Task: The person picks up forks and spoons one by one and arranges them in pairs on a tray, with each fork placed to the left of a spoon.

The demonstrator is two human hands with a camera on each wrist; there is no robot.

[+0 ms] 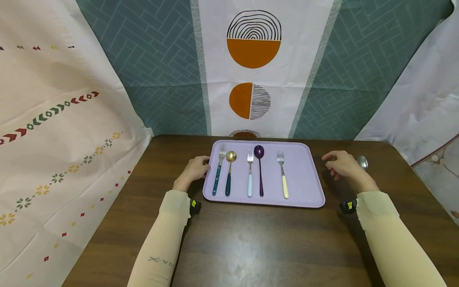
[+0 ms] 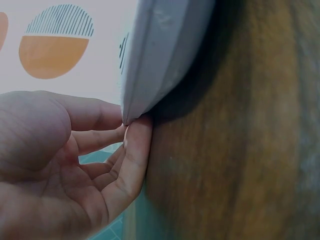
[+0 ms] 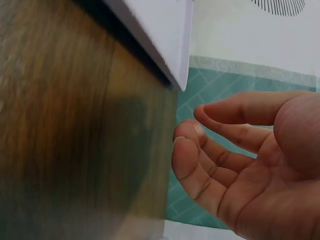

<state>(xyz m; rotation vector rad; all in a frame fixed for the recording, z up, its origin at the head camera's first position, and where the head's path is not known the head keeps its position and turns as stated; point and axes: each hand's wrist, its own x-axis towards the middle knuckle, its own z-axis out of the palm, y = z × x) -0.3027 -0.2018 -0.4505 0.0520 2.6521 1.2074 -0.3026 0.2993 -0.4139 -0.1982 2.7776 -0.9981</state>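
A lilac tray [image 1: 305, 175] lies on the table, and my left hand [image 1: 195, 169] pinches its left rim. In the left wrist view, the thumb and a finger [image 2: 137, 145] meet at the tray's edge. Off the right side, my right hand [image 1: 342, 163] hovers with loosely curled fingers, holding nothing. On the tray are a green-handled fork [image 1: 218, 171], a gold spoon [image 1: 229, 171] with a green handle, a light-blue-handled fork [image 1: 250, 175], a purple spoon [image 1: 259, 167] and a cream-handled fork [image 1: 283, 177]. A silver spoon [image 1: 362, 162] shows partly behind the right wrist.
The brown wooden table [image 1: 258, 247] extends in front of the tray. Patterned cloth [image 1: 168, 71] hangs behind the table's far edge, and white cloths [image 1: 71, 159] stand at both sides.
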